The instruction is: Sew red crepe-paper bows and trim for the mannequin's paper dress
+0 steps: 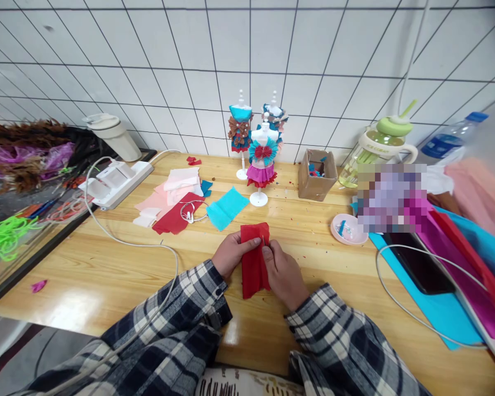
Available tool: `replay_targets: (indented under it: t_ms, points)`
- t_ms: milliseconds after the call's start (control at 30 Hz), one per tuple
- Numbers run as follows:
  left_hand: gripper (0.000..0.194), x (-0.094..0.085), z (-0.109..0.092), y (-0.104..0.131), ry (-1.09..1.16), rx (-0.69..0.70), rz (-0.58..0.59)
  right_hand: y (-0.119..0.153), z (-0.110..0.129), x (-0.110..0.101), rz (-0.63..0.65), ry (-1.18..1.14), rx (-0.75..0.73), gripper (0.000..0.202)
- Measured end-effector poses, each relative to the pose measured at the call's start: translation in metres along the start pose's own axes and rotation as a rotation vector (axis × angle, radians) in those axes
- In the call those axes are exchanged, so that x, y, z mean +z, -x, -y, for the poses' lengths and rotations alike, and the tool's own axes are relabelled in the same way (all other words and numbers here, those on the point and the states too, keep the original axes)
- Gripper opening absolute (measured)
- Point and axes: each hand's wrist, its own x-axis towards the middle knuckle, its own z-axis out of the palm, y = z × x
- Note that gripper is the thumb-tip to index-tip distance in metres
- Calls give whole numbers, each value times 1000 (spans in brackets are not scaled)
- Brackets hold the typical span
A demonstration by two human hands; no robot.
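Note:
A strip of red paper or cloth hangs upright between my hands, low over the wooden table. My left hand grips its upper left part, thumb on the front. At its upper right edge my right hand is closed with thumb and forefinger together, and a thin needle-like piece stands up just above the fingertips. Beyond them, a small mannequin wears a turquoise, red and magenta outfit, with two more dressed mannequins behind it. A turquoise sheet lies to the left.
At left are a power strip, a white cup and pink and red sheets. On the right stand a cardboard box, a pink dish, a green-lidded jug and a black phone. Cables cross both sides.

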Motion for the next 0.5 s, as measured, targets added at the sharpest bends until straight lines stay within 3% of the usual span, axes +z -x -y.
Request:
replay_targets:
  t_ms: [500]
  points:
    - [34, 2, -1, 3, -64, 10, -4, 0, 3, -3, 2, 40, 14, 34]
